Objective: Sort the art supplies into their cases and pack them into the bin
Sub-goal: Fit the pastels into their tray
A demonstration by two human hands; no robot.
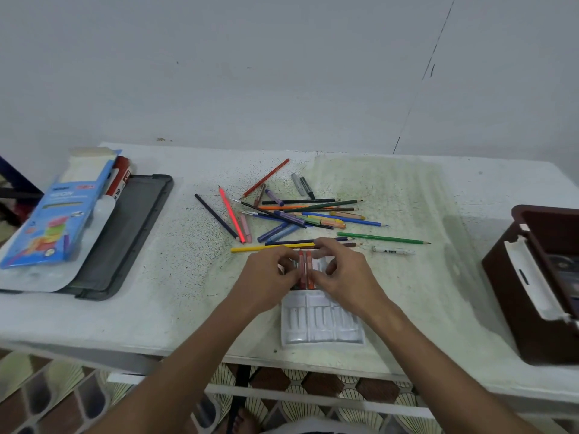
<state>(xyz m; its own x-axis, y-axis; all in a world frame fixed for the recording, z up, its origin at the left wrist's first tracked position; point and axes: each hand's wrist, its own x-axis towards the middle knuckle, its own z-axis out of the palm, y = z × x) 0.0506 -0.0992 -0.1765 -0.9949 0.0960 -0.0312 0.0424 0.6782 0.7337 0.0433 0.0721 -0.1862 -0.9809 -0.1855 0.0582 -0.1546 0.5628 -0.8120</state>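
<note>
Over white tray (319,324), left hand (266,278) and right hand (347,277) pinching red crayons (305,270) between curled fingertips, crayons lying in tray slots

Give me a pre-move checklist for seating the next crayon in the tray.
1. Tray flat on table: ok.
2. Free slots in tray: ok, near rows look bare.
3. Red crayons seated in slots: cannot tell, fingers cover them.
4. Left hand and right hand both on the crayons: ok.
5. Loose pile within reach: ok.
6. Bin open at right: ok.
</note>
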